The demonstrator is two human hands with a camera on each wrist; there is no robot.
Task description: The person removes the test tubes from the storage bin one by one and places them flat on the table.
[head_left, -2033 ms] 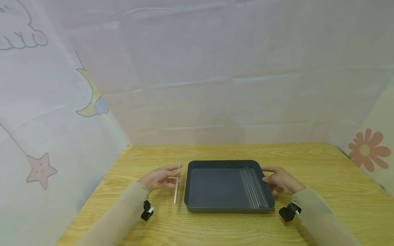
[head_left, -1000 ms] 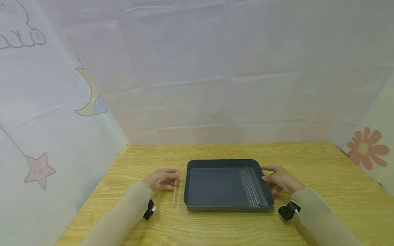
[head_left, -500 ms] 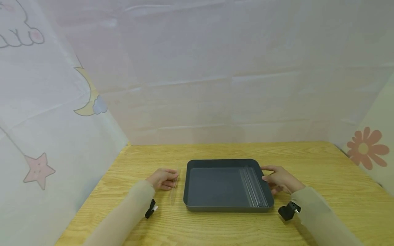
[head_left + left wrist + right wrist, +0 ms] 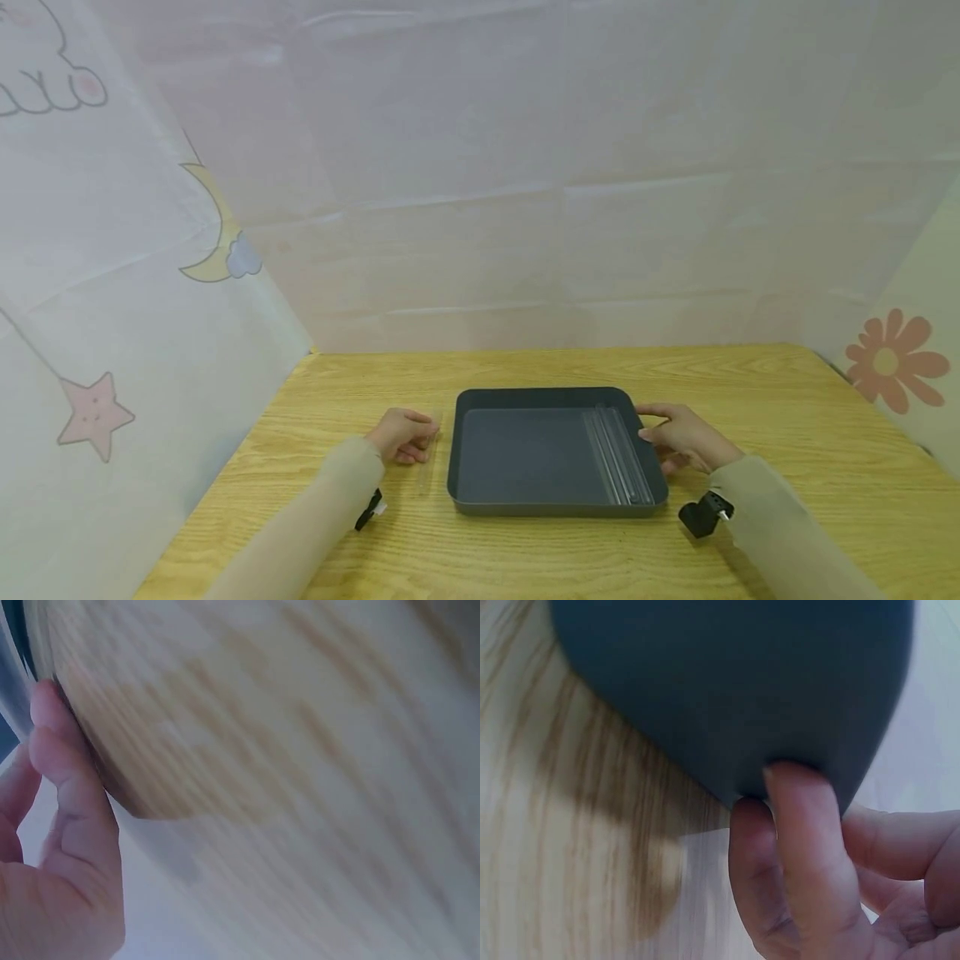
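Note:
In the head view a dark grey rectangular tray [image 4: 525, 457] lies on the wooden table. Several clear tubes [image 4: 618, 457] rest side by side along its right part. To the left of the tray my left hand [image 4: 405, 435] pinches another clear tube [image 4: 425, 475], held low by the table surface; its outline is faint. In the left wrist view the left fingers [image 4: 71, 765] show at the left edge, and the tube is hard to make out. My right hand [image 4: 686, 437] grips the tray's right wall, with fingertips [image 4: 802, 795] against the dark outer side [image 4: 727, 682].
The wooden table [image 4: 555, 558] reaches back to a pale printed cloth [image 4: 480, 183], which also hangs at both sides. A black wrist camera [image 4: 703, 515] sits at the right sleeve, and another black device [image 4: 369, 508] at the left.
The left hand has turned over and lowered the clear tube toward the table beside the tray, shifting slightly right. The right hand and the tray stay in place.

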